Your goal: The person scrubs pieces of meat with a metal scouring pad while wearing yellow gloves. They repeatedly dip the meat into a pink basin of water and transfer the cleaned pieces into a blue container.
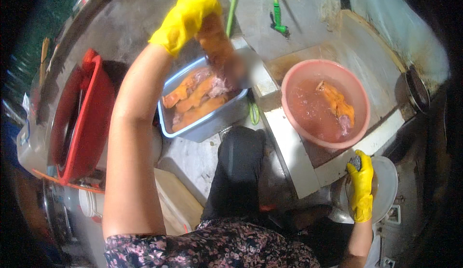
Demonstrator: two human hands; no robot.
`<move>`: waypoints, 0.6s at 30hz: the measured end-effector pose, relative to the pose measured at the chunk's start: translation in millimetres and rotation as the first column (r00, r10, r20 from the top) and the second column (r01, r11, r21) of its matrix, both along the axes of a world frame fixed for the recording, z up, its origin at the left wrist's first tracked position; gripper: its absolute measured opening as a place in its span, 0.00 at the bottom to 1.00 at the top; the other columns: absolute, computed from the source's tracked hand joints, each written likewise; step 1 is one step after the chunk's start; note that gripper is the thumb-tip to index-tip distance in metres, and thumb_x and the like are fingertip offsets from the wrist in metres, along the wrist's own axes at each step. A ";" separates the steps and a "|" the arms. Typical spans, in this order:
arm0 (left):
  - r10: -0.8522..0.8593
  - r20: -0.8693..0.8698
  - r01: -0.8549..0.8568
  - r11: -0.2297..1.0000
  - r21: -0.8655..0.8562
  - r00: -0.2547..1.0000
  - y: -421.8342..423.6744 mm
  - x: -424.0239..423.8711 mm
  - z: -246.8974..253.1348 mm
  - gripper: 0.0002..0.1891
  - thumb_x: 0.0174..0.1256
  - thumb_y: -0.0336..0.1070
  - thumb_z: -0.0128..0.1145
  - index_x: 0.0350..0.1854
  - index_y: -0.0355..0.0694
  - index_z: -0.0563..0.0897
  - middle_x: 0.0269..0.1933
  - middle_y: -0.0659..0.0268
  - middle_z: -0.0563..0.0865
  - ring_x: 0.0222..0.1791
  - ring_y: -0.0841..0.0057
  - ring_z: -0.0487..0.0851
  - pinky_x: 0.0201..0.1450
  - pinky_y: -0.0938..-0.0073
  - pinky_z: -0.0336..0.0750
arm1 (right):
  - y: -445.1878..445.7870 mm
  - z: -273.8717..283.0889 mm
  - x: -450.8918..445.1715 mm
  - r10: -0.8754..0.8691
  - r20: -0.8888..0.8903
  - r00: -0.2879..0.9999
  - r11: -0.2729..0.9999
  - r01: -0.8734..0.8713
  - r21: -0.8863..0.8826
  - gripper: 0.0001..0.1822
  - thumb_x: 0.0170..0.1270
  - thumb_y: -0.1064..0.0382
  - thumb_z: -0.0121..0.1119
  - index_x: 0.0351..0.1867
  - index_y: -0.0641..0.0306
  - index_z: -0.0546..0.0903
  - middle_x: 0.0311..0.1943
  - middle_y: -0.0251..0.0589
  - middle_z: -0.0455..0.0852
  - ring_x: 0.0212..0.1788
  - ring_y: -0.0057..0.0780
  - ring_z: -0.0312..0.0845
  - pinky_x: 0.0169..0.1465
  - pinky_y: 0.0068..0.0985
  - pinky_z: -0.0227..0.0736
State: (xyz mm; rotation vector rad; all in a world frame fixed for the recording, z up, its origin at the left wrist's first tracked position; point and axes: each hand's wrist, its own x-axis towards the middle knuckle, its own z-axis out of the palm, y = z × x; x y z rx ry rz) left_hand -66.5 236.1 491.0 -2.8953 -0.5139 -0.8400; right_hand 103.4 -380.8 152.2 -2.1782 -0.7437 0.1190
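Note:
My left hand, in a yellow rubber glove, is raised and grips a browned piece of meat by its upper end. The piece hangs over a blue plastic tub that holds several similar orange-brown pieces; its lower part is blurred. On the right, my right hand, gloved in yellow too, holds a grey metal scouring pad. Just beyond that hand stands a pink plastic basin of reddish water, where another orange-brown piece lies.
A red plastic tub stands tilted at the left. The pink basin sits within a low tiled ledge. A green hose nozzle lies on the floor beyond. A pale translucent bowl is beside my right hand.

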 end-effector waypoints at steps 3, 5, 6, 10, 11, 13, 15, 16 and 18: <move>0.231 0.079 -0.231 0.973 -0.013 0.970 43.2 -15.2 -23.7 0.19 0.53 0.43 0.69 0.46 0.39 0.90 0.46 0.46 0.90 0.51 0.45 0.87 0.55 0.55 0.81 | 11.3 -0.3 -5.2 0.060 0.067 0.996 0.996 -0.055 -0.075 0.32 0.52 0.68 0.76 0.63 0.65 0.83 0.53 0.52 0.86 0.55 0.51 0.83 0.61 0.38 0.77; 0.273 0.137 -0.281 0.959 0.044 0.952 53.6 -28.4 -46.8 0.12 0.56 0.37 0.68 0.41 0.38 0.90 0.45 0.48 0.88 0.50 0.44 0.85 0.53 0.54 0.81 | 16.8 1.4 -9.4 0.032 0.010 0.999 0.996 -0.031 -0.085 0.32 0.52 0.71 0.76 0.62 0.65 0.83 0.51 0.51 0.87 0.54 0.50 0.84 0.61 0.38 0.77; 0.332 0.130 -0.339 0.940 0.035 0.934 59.6 -36.6 -49.5 0.14 0.57 0.38 0.67 0.43 0.37 0.90 0.46 0.47 0.89 0.51 0.43 0.85 0.54 0.54 0.81 | 20.8 2.0 -12.5 0.046 -0.005 0.999 0.996 -0.046 -0.077 0.32 0.52 0.71 0.76 0.63 0.65 0.83 0.50 0.51 0.86 0.53 0.49 0.84 0.60 0.38 0.78; 0.569 0.288 -0.545 0.822 -0.165 0.771 103.6 -49.8 -72.4 0.20 0.51 0.44 0.68 0.44 0.35 0.90 0.45 0.42 0.91 0.50 0.43 0.88 0.53 0.53 0.82 | 33.4 -0.7 -13.4 0.049 -0.100 0.994 0.996 -0.057 -0.075 0.31 0.53 0.72 0.75 0.63 0.66 0.82 0.47 0.49 0.85 0.51 0.47 0.83 0.57 0.37 0.78; 0.587 0.318 -0.552 0.809 -0.201 0.744 116.4 -52.3 -83.0 0.20 0.51 0.43 0.68 0.43 0.35 0.90 0.45 0.41 0.91 0.50 0.42 0.88 0.53 0.53 0.82 | 37.1 -0.9 -14.4 0.052 -0.093 0.994 0.995 -0.059 -0.080 0.31 0.53 0.71 0.75 0.63 0.66 0.83 0.46 0.49 0.85 0.50 0.47 0.83 0.57 0.37 0.79; 0.622 0.375 -0.556 0.783 -0.279 0.687 130.1 -51.6 -104.3 0.20 0.51 0.43 0.68 0.43 0.33 0.90 0.44 0.40 0.91 0.50 0.41 0.89 0.52 0.53 0.82 | 41.9 -0.2 -13.9 0.051 -0.072 0.996 0.994 -0.058 -0.094 0.31 0.53 0.71 0.75 0.62 0.66 0.83 0.45 0.48 0.85 0.49 0.46 0.83 0.56 0.37 0.79; 0.585 0.378 -0.535 0.810 -0.238 0.717 128.4 -42.3 -130.6 0.18 0.54 0.41 0.66 0.42 0.32 0.90 0.43 0.38 0.90 0.49 0.40 0.89 0.52 0.53 0.82 | 35.4 -5.9 -8.6 0.034 -0.080 0.996 0.993 -0.042 -0.106 0.30 0.53 0.71 0.75 0.61 0.65 0.83 0.46 0.47 0.85 0.49 0.46 0.83 0.56 0.37 0.78; 0.567 0.338 -0.539 0.823 -0.180 0.751 111.4 -41.6 -141.2 0.18 0.54 0.41 0.66 0.42 0.32 0.89 0.43 0.38 0.90 0.49 0.40 0.89 0.52 0.52 0.82 | 30.4 -12.4 -5.7 0.038 -0.060 0.997 0.993 -0.044 -0.107 0.30 0.53 0.71 0.75 0.61 0.65 0.84 0.46 0.47 0.85 0.49 0.46 0.83 0.56 0.37 0.78; 0.682 0.330 -0.622 0.731 -0.281 0.652 127.3 -37.3 -173.1 0.17 0.56 0.41 0.65 0.41 0.31 0.89 0.44 0.38 0.90 0.49 0.38 0.88 0.51 0.51 0.82 | 27.8 -19.7 -4.0 0.032 -0.083 0.996 0.991 -0.042 -0.123 0.30 0.53 0.71 0.75 0.61 0.65 0.84 0.47 0.47 0.85 0.50 0.45 0.83 0.57 0.37 0.78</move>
